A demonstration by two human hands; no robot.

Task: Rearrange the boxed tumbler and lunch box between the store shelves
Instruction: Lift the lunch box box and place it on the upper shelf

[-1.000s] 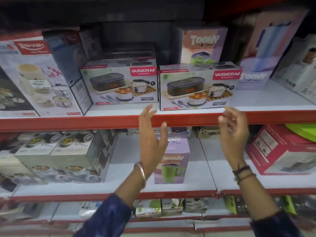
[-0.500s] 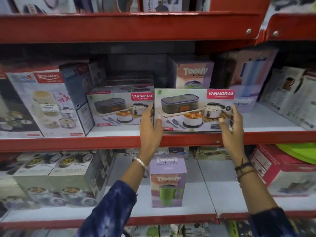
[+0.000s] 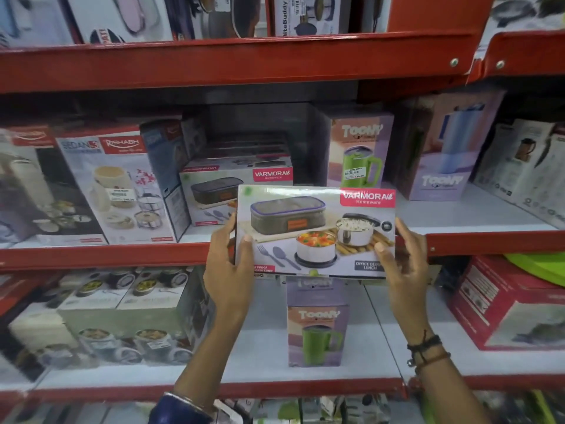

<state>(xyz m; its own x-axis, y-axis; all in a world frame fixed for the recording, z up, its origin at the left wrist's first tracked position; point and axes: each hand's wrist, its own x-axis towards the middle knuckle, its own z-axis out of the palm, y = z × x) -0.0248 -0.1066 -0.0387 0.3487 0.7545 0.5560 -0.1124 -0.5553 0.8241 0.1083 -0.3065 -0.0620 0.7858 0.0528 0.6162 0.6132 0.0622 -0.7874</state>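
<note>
I hold a Varmora lunch box carton (image 3: 315,228) in front of the middle shelf, clear of its red edge (image 3: 107,257). My left hand (image 3: 230,267) grips its left side and my right hand (image 3: 400,264) grips its right side. A lilac Toony tumbler box (image 3: 316,325) with a green mug picture stands upright on the lower shelf, just below the carton. Another Toony tumbler box (image 3: 360,151) stands at the back of the middle shelf. A second Varmora lunch box carton (image 3: 214,191) stays on the middle shelf, left of the held one.
Rishabh tiffin boxes (image 3: 116,185) fill the left of the middle shelf, and a tall Toony flask box (image 3: 443,154) stands on its right. A red carton (image 3: 513,304) and casserole boxes (image 3: 101,319) sit on the lower shelf. Bare white shelf (image 3: 458,215) shows behind the held carton.
My hands went from open in the air to gripping the right-hand Varmora carton. They have drawn it off the middle shelf toward me and slightly lower.
</note>
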